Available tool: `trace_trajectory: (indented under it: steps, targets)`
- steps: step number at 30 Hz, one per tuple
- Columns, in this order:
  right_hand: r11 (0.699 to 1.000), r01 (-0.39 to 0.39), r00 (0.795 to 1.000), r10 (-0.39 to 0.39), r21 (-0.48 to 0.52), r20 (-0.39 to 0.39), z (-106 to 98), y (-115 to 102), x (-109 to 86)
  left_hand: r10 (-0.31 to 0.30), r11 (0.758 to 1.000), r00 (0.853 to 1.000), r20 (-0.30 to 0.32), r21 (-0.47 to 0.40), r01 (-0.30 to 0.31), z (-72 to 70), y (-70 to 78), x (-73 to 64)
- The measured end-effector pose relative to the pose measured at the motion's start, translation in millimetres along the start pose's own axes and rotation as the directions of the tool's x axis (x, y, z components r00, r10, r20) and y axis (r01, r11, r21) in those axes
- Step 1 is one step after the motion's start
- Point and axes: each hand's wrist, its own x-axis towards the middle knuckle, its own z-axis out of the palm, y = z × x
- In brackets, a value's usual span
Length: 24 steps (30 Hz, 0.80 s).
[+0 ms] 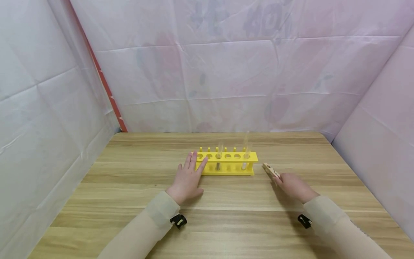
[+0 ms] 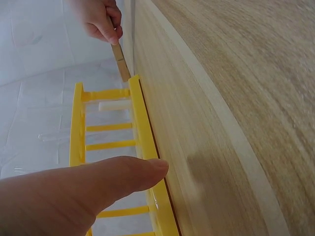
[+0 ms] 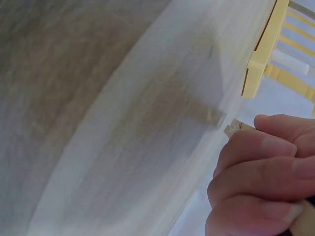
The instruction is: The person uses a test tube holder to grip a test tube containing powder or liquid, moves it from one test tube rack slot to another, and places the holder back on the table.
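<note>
A yellow test tube rack (image 1: pixel 226 172) stands on the table. My left hand (image 1: pixel 187 178) rests on its left end, fingers straight and spread; its thumb (image 2: pixel 123 177) reaches across the rack in the left wrist view. One clear test tube (image 1: pixel 220 148) with a dark bottom stands in a middle hole. Another test tube (image 1: pixel 247 149), white at the bottom, stands in the right end hole. Right of the rack, my right hand (image 1: pixel 295 187) grips a wooden test tube holder (image 1: pixel 271 169), whose tip points toward the rack without touching a tube. In the right wrist view, curled fingers (image 3: pixel 251 172) hide most of the holder.
The wood-grain table (image 1: pixel 239 230) extends around the rack on every side. White printed sheets (image 1: pixel 226 72) hang behind it and along both sides. Several yellow pegs (image 1: pixel 225 149) rise along the rack's back edge.
</note>
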Motion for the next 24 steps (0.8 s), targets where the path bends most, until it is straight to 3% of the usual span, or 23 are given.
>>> trace_trajectory:
  steps: [24]
  targets:
    - [1.0, -0.029, 0.999, 0.029, -0.001, 0.017, 3.3, 0.0, 0.9, 0.003, 1.0, 1.0, -0.01, 0.003, -0.003, 0.2, -0.4, -0.5]
